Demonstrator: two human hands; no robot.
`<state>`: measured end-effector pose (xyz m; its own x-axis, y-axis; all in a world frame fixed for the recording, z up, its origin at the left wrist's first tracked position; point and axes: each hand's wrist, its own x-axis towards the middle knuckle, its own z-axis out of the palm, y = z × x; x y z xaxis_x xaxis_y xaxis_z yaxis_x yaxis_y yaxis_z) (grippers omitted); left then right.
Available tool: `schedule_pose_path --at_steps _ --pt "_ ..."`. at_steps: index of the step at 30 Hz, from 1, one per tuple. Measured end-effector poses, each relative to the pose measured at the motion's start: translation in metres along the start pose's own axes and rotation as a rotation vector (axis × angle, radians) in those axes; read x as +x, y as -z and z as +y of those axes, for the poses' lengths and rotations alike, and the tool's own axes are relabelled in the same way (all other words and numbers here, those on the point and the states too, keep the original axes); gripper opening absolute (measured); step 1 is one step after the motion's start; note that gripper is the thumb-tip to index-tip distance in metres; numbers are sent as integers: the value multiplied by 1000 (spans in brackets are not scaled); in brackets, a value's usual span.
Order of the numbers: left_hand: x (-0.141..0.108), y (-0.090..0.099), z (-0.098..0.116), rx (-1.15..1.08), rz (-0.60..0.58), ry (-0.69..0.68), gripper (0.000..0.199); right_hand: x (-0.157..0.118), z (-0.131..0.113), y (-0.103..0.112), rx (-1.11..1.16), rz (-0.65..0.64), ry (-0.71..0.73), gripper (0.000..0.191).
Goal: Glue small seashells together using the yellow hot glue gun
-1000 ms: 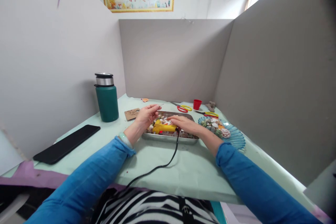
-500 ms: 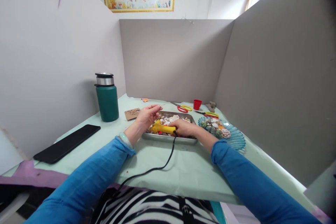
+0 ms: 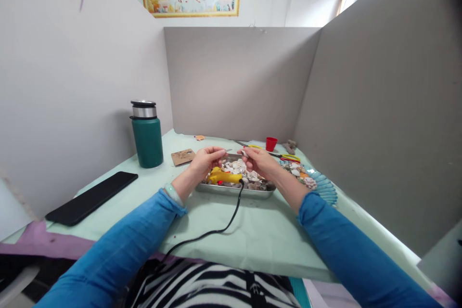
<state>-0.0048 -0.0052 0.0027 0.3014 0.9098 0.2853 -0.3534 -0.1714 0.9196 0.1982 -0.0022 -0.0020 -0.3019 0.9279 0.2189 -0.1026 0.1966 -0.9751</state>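
Observation:
Above the metal tray, my left hand pinches a small thin piece between thumb and fingertips; its kind is too small to make out. Facing it, a short gap away, my right hand is closed in a pinch on a small whitish piece that looks like a shell, partly covered by the fingers. Shells and pebbles fill the tray below both hands. A yellow hot glue gun lies on them, its black cord running over the table's front edge.
A blue shell-shaped dish with shells stands right of the tray, partly behind my right forearm. Behind are scissors and a red cup. On the left are a green bottle, a black phone and a brown card. Grey panels surround the table.
My right hand has risen out of the tray from beside the glue gun's handle, with a small whitish piece in its fingers, and now faces my left hand. The left hand has barely moved.

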Motion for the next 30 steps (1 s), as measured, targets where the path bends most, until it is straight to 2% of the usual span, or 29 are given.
schedule_pose_path --at_steps 2,5,15,19,25,30 --pt "-1 -1 0 7 -1 1 25 -2 -4 -2 124 -42 7 26" --pt "0 -1 -2 14 8 7 25 -6 -8 -7 190 -71 4 27" --pt "0 -1 -5 42 -27 -3 25 -10 -10 -23 223 88 12 36" --pt "0 -3 -4 20 -12 12 24 -11 -8 -28 57 198 110 35" --pt "-2 -6 -2 24 30 35 23 -14 -2 -34 -227 248 268 30" --pt "-2 -6 -5 20 22 41 22 -18 -3 -38 -453 358 394 27"
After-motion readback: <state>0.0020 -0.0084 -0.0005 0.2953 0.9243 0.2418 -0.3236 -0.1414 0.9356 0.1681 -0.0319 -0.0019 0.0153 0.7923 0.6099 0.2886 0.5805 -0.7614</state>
